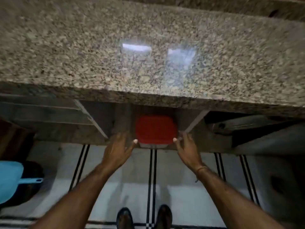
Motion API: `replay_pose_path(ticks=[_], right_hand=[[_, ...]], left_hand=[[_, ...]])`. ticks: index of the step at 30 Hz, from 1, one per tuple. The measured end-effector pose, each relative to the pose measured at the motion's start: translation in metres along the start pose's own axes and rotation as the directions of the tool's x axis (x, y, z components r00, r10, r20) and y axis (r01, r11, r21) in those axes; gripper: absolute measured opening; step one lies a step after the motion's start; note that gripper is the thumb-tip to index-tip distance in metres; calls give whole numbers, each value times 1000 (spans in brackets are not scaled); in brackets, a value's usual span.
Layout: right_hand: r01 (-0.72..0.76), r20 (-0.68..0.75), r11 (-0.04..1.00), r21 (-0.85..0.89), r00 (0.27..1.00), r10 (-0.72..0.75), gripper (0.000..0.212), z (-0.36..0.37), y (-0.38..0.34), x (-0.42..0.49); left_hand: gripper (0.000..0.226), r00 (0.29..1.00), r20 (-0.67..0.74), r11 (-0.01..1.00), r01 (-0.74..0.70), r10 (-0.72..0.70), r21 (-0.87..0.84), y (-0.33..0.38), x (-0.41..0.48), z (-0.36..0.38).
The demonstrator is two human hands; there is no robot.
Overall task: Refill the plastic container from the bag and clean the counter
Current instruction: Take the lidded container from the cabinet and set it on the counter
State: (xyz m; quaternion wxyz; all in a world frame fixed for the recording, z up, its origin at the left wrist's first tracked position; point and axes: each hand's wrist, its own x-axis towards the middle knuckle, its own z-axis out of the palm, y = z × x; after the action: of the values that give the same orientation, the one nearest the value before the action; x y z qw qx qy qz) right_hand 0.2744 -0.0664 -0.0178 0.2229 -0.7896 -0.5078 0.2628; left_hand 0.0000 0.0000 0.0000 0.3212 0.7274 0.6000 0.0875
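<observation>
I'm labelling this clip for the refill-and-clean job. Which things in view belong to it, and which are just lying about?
Belongs to the job:
red-lidded container, on the shelf under the counter
left hand and right hand, open at its sides
granite counter

Just lying about:
blue dustpan
dark object on the right shelf

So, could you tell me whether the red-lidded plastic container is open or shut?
Shut: the red lid sits flat over the container.
</observation>
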Motion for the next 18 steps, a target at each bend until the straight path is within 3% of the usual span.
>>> replay_pose_path(ticks=[2, 5, 7, 10, 14, 16, 18], right_hand=[[-18, 1, 1000, 5, 1000, 18, 60, 40, 27, 35], [-125, 29, 992, 32, 992, 124, 64, 98, 70, 93], [-125, 30, 992, 11, 992, 125, 64, 132, 94, 124], [-181, -7, 982, 48, 983, 182, 74, 177, 131, 180], [-313, -36, 949, 34, 949, 314, 98, 231, 188, 247], [-331, -22, 931, 152, 941, 338, 108, 246, 201, 254], [-303, -35, 925, 228, 947, 319, 97, 256, 214, 253]], left_hand=[[94, 999, -45, 997, -8, 4, -73, -20, 36, 39], [69, 999, 10, 984, 41, -40, -171, -52, 100, 107], [66, 998, 27, 976, 57, -52, -208, -75, 139, 151], [94, 998, -36, 934, 29, -45, -357, -115, 199, 207], [118, 979, 52, 847, 196, -196, -495, -154, 258, 259], [104, 977, 111, 842, 211, -180, -497, -160, 269, 274], [86, 980, 75, 847, 197, -184, -494, -165, 273, 285]])
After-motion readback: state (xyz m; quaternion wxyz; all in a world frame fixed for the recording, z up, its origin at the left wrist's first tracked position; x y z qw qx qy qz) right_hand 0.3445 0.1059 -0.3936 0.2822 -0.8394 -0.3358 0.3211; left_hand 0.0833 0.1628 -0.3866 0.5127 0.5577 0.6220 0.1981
